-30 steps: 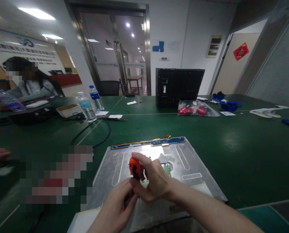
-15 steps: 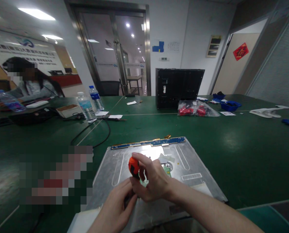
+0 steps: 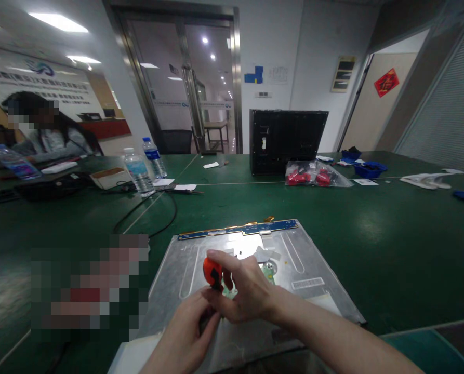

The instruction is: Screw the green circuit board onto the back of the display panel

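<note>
An orange-and-black tool handle [image 3: 212, 271] tilts above a flat silver panel [image 3: 321, 265] at the green table's [image 3: 395, 244] near edge.

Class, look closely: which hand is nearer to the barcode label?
The right hand. It is just left of the barcode label; the left hand is farther left and lower in view.

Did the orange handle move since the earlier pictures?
Yes, the orange handle moved slightly left and down, a bit farther from the blue strip.

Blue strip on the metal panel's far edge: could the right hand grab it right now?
Probably not without letting go: the right hand is gripping the orange-and-black tool. Otherwise, nothing seems to block the blue strip.
</note>
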The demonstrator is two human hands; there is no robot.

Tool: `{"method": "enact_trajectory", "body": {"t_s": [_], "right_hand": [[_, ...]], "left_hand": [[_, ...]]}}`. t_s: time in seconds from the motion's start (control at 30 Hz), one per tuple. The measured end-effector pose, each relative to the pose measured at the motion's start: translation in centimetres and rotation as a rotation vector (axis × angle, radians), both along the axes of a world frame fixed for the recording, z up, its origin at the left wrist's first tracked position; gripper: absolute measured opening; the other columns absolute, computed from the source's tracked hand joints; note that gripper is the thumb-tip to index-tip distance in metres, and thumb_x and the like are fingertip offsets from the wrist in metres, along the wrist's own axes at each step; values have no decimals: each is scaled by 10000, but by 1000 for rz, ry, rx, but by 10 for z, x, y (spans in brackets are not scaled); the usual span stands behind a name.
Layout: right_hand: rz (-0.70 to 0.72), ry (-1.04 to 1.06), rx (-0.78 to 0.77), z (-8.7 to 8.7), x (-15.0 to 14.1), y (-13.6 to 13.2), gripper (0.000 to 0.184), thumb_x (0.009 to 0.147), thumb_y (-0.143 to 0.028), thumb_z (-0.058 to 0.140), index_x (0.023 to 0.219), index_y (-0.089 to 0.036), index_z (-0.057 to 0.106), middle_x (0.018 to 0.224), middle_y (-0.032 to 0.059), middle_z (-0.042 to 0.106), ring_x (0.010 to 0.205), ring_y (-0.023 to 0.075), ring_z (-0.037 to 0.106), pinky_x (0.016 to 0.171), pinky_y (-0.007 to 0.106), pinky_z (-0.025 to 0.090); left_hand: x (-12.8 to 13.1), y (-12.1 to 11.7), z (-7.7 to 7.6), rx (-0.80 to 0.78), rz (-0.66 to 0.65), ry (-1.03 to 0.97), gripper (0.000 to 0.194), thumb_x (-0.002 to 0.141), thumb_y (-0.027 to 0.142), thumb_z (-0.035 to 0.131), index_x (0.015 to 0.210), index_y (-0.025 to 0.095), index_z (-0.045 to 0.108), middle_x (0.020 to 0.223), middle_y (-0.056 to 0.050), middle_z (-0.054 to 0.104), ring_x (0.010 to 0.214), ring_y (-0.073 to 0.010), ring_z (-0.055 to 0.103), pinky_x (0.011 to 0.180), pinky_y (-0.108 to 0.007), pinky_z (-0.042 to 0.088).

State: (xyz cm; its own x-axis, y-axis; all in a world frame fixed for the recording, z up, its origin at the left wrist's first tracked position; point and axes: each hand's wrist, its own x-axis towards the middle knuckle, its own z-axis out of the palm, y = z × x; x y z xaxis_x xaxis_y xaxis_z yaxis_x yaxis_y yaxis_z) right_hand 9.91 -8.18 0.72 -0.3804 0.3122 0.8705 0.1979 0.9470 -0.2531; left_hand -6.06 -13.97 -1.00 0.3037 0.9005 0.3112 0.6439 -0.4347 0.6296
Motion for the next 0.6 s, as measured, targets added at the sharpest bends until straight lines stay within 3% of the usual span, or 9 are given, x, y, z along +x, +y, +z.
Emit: {"method": "enact_trajectory", "body": {"t_s": [0.2, 0.37, 0.6], "right_hand": [[51, 1, 11, 4, 2, -1, 593, 926, -279, 445, 1457, -135, 222, 833, 38, 670, 505, 115, 556, 453, 216, 470], [21, 14, 15, 5, 3, -2, 616, 872, -218, 423, 1455, -131, 244, 782, 24, 661, 490, 122, 559, 423, 220, 455], [-3, 15, 1, 5, 1, -3, 632, 864, -215, 427, 1458, -143, 227, 811, 36, 671, 490, 122, 567, 417, 225, 456]], "left_hand": [[-1, 1, 0, 5, -58, -22, 187, 847, 215, 473, 744, 193, 628, 662, -35, 667, 604, -206, 630, 600, -274, 515], [-2, 1, 1, -1, -90, -36, 180, 838, 214, 483, 775, 189, 650, 770, -58, 708, 658, -213, 657, 594, -266, 508], [2, 0, 8, -15, -76, -40, 195, 822, 198, 472, 736, 190, 647, 747, -56, 707, 647, -212, 657, 588, -263, 502]]}}
